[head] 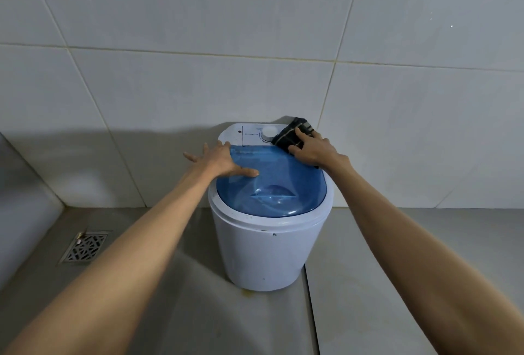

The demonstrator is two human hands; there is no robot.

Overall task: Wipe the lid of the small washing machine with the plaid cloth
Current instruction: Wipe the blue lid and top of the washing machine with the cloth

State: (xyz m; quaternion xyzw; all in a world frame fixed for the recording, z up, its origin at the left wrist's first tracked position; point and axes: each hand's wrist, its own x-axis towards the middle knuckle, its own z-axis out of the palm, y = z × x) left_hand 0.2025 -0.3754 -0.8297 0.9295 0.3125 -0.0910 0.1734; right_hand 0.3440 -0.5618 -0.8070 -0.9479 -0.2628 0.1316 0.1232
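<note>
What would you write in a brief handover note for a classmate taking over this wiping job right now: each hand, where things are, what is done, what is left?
Left hand: open, flat on the back left of the blue lid, steadying it; holds nothing.
Right hand: fingers pressing the plaid cloth onto the back right corner of the washing machine, beside the white dial.
Done: cannot tell how much has been wiped.
Left: take the cloth across the lid, probably back to front.
</note>
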